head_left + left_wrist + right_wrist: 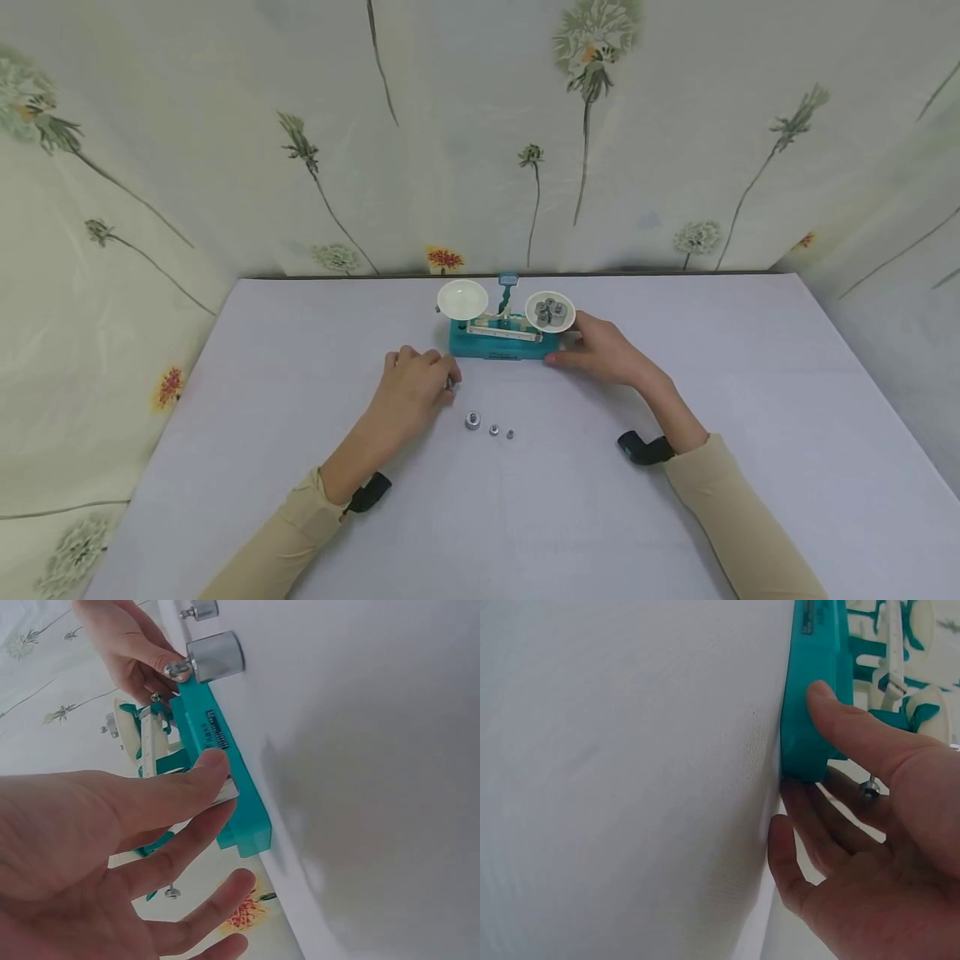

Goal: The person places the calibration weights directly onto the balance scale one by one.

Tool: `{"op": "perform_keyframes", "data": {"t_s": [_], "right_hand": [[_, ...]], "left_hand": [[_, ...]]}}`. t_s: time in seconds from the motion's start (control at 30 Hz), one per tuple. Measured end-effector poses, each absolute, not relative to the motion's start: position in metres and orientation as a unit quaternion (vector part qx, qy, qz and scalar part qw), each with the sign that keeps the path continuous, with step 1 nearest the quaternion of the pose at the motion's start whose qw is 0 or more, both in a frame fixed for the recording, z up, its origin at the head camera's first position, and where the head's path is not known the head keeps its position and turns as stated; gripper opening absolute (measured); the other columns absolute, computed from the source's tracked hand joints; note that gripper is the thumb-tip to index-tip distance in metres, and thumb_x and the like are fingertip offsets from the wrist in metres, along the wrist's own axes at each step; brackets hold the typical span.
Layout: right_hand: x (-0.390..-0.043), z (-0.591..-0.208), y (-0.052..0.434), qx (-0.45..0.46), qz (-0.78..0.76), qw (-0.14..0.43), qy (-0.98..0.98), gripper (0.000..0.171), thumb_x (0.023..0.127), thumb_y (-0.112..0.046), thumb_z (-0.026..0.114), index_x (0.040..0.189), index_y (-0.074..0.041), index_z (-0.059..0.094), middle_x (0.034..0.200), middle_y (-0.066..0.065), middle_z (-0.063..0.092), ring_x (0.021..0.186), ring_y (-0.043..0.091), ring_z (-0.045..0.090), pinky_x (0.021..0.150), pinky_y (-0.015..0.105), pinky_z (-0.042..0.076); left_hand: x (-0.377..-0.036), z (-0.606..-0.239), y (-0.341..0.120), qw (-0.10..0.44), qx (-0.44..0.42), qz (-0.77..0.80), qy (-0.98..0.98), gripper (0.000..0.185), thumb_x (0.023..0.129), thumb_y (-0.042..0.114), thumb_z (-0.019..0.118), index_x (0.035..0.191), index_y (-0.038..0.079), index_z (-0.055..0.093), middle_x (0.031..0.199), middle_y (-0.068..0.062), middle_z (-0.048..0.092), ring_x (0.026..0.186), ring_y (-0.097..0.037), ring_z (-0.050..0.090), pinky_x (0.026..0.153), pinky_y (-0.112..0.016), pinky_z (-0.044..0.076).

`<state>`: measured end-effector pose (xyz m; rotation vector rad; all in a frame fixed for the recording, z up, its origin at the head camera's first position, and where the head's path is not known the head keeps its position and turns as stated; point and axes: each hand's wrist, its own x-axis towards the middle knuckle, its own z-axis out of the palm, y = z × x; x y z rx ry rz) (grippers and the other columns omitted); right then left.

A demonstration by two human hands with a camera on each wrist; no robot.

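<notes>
A teal balance scale point(504, 347) stands near the far edge of the table. Its right pan point(531, 317) holds several metal weights point(551, 312); the left pan point(462, 299) shows its white inside. My left hand point(412, 387), just in front of the scale's left end, pinches a small metal weight point(226, 792) between thumb and index finger, the other fingers spread. My right hand point(611, 354) grips the right end of the scale's base, thumb point(832, 709) on the front face and fingers around the end. Much of the pinched weight is hidden by the fingers.
Three knobbed weights stand in a row before the scale: a larger one point(472, 421), a smaller one point(494, 431) and the smallest point(511, 434). A white cloth covers the table point(570, 508). Behind it hangs a flower-printed curtain point(465, 167).
</notes>
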<state>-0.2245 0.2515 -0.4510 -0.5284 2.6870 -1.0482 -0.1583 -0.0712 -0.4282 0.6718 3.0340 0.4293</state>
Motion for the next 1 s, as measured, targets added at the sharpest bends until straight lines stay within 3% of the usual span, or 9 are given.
{"op": "perform_keyframes", "data": {"t_s": [0.33, 1.0], "right_hand": [[-0.224, -0.451, 0.251, -0.181, -0.349, 0.101, 0.914, 0.077, 0.097, -0.024, 0.082, 0.161, -0.003, 0.042, 0.16, 0.023, 0.055, 0.15, 0.047, 0.052, 0.117, 0.062, 0.052], [-0.224, -0.448, 0.252, -0.184, -0.354, 0.103, 0.911, 0.075, 0.098, -0.023, 0.081, 0.16, -0.003, 0.044, 0.158, 0.022, 0.057, 0.149, 0.046, 0.052, 0.116, 0.062, 0.053]], "left_hand": [[-0.161, -0.417, -0.073, -0.035, 0.207, 0.154, 0.965, 0.019, 0.094, 0.02, 0.083, 0.112, 0.018, 0.077, 0.109, -0.005, 0.08, 0.113, -0.037, 0.064, 0.106, -0.06, 0.05], [-0.164, -0.4, -0.078, -0.105, 0.21, 0.16, 0.959, 0.021, 0.091, 0.019, 0.086, 0.109, 0.016, 0.075, 0.105, -0.007, 0.08, 0.113, -0.041, 0.066, 0.105, -0.061, 0.051]]}}
